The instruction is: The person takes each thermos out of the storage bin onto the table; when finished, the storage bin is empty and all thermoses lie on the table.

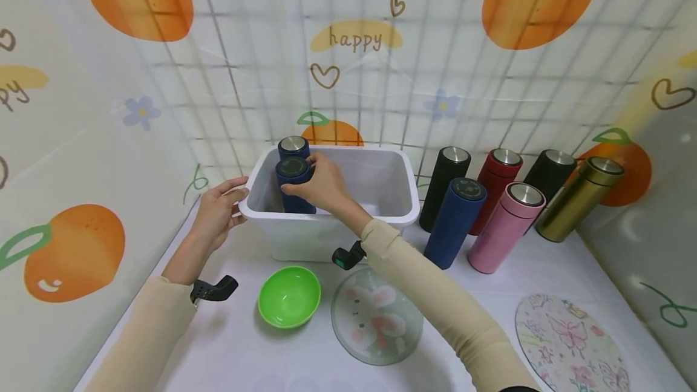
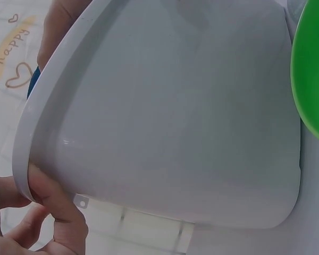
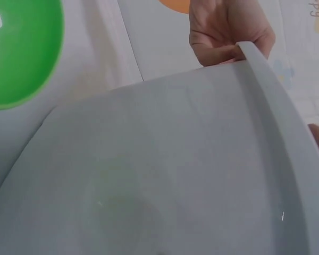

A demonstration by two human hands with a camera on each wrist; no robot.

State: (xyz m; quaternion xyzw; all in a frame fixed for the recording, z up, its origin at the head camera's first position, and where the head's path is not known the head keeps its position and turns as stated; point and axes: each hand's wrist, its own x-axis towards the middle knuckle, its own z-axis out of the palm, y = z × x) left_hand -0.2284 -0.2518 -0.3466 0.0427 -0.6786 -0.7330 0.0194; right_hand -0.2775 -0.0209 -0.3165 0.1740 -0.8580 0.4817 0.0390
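Legible text, head view: the word "happy" (image 1: 354,39) in brown lowercase letters on a yellow patch of the backdrop sheet (image 1: 435,47), centre rear. A partial "py" (image 1: 15,94) sits at the far left edge of the same sheet, its first letters cut off. Left wrist view: "happy" (image 2: 11,47) again on the backdrop, running diagonally beside a heart outline. Right wrist view: a letter fragment (image 3: 312,7) at the top right corner, not readable. No labels, brands or numbers can be read on the flasks, the tub or the bowl.

Blue flask's (image 1: 294,189) base behind bin wall (image 1: 327,231)
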